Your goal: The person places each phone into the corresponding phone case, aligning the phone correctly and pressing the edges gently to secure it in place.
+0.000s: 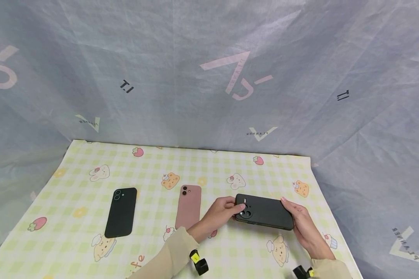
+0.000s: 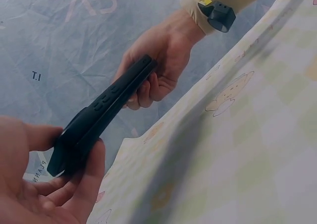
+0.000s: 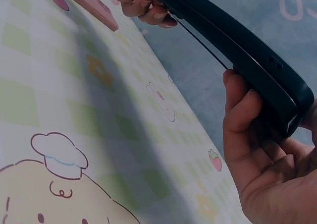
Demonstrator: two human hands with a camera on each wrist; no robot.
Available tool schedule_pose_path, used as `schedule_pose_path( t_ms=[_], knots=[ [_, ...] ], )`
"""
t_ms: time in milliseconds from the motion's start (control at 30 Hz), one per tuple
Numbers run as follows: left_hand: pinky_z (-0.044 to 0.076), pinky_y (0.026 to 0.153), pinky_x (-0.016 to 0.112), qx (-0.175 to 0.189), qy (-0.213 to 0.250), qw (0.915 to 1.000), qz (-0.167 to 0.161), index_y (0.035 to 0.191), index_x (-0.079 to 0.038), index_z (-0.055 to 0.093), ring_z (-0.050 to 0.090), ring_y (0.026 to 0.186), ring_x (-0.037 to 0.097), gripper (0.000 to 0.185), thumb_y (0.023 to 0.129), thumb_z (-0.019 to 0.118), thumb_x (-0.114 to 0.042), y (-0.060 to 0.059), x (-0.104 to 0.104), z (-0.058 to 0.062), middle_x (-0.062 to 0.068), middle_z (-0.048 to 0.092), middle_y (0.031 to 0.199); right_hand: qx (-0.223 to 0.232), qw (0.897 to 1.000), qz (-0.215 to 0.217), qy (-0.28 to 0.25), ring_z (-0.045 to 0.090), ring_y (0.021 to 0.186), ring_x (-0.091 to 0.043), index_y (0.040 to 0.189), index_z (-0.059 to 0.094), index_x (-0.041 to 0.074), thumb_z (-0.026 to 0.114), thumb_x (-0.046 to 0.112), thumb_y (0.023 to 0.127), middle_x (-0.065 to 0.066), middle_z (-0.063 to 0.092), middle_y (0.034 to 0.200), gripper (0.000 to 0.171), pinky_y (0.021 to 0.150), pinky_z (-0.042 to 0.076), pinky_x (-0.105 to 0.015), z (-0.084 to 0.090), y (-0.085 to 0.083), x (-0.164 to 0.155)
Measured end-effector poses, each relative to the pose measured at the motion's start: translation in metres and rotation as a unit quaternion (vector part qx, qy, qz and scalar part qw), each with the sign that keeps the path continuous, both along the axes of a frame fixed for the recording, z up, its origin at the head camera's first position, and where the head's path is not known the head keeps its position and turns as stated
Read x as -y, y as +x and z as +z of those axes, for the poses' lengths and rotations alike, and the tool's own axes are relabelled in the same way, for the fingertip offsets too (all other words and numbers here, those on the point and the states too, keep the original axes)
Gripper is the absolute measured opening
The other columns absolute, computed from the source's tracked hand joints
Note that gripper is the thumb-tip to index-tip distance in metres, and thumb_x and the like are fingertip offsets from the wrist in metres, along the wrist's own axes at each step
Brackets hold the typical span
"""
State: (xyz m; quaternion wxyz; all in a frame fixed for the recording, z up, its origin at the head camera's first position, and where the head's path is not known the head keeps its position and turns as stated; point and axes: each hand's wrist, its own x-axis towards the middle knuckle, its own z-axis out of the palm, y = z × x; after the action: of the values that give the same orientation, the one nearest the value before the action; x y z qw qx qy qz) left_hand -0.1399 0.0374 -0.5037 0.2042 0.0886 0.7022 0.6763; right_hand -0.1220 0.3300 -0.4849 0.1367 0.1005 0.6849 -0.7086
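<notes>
Both hands are holding the black phone in its dark case (image 1: 264, 211) above the checked tablecloth (image 1: 73, 170), the left hand (image 1: 220, 212) gripping the camera end and the right hand (image 1: 302, 221) curling round the other, so I judge that peeling evenly from one corner is safest.

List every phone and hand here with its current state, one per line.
dark phone: held above the tablecloth, back up, a hand at each end
black phone: lying flat, back up
pink phone: lying flat, back up
left hand: grips camera end
right hand: grips other end
</notes>
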Motion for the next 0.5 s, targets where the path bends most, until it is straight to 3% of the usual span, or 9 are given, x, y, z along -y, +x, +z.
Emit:
schedule_pose_path(
  t_ms=[133,267,500],
  knots=[
    [0.059,0.096,0.036,0.029,0.034,0.9989,-0.016,0.119,-0.008,0.076,0.079,0.089,0.023,0.029,0.105,0.072,-0.033,0.0025,0.0019,-0.0013,0.006,0.082,0.102,-0.009,1.0,0.001,-0.006,0.077,0.089,-0.009,0.11,0.082,0.02,0.054,0.034,0.115,0.004,0.081,0.102,0.032,0.08,0.063,-0.024,-0.0002,-0.0001,-0.0008],
    [0.065,0.086,0.035,0.054,0.088,0.9939,-0.04,0.121,0.003,0.073,0.081,0.089,0.029,0.029,0.107,0.071,-0.023,0.0064,0.0035,-0.0028,0.019,0.081,0.1,-0.013,1.0,0.001,-0.01,0.077,0.089,-0.009,0.11,0.082,0.019,0.053,0.034,0.115,0.004,0.081,0.102,0.032,0.08,0.062,-0.024,-0.0006,-0.0002,-0.0012],
    [0.066,0.081,0.034,0.052,0.133,0.9886,-0.05,0.125,0.006,0.071,0.081,0.089,0.027,0.028,0.108,0.068,-0.016,0.0103,0.0036,-0.0027,0.025,0.079,0.101,-0.004,1.0,-0.016,-0.001,0.077,0.088,-0.009,0.108,0.082,0.02,0.055,0.036,0.115,0.003,0.081,0.099,0.032,0.079,0.062,-0.023,-0.0008,-0.002,-0.0004]
  ],
)
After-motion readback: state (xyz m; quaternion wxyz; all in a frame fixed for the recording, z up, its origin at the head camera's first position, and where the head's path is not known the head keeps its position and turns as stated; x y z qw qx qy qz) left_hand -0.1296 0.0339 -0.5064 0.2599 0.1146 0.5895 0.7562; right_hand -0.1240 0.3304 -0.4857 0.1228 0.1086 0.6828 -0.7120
